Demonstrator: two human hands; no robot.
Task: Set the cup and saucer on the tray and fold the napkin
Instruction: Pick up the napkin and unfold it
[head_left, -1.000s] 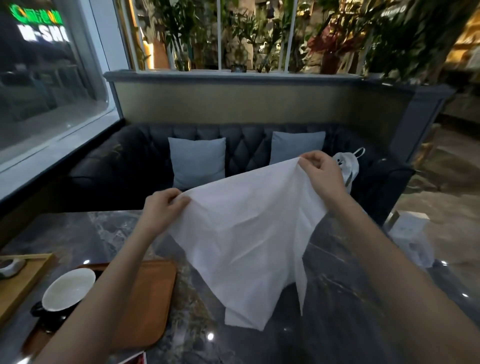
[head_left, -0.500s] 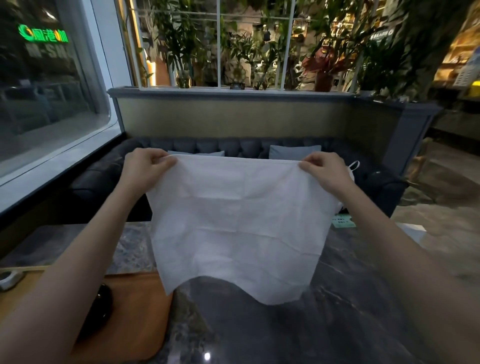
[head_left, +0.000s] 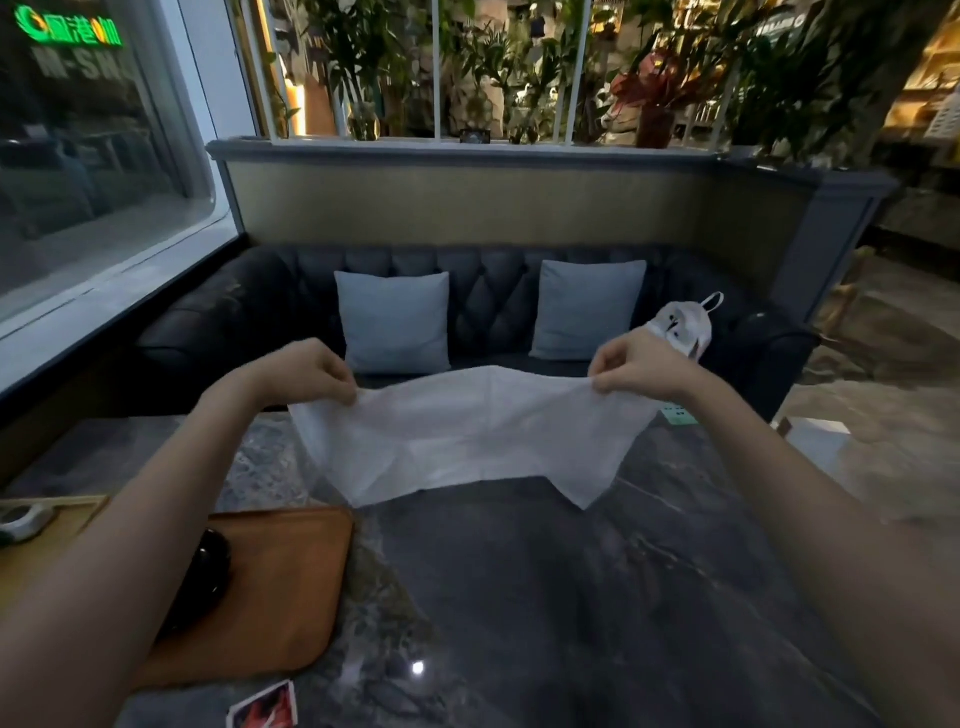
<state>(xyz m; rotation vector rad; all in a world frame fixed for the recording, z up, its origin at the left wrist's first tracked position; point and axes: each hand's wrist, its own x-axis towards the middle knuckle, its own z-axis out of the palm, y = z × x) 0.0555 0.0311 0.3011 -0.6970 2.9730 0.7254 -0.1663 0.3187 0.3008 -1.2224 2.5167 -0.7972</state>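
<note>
A white cloth napkin (head_left: 467, 436) is stretched between my hands over the far part of the dark marble table (head_left: 571, 597). My left hand (head_left: 306, 371) pinches its left top corner and my right hand (head_left: 636, 366) pinches its right top corner. The napkin's lower edge rests on the tabletop. An orange-brown tray (head_left: 280, 587) lies at the near left. On it a black saucer (head_left: 208, 571) shows beside my left forearm, which hides the cup.
A light wooden tray (head_left: 47, 525) with a small metal item sits at the far left. A red and white card (head_left: 265, 709) lies at the near table edge. A dark sofa (head_left: 249, 312) with two blue cushions and a white bag stands behind the table.
My hands have lowered the spread napkin from chest height toward the table, so its lower part now lies on the surface. Both hands keep their pinch on the corners.
</note>
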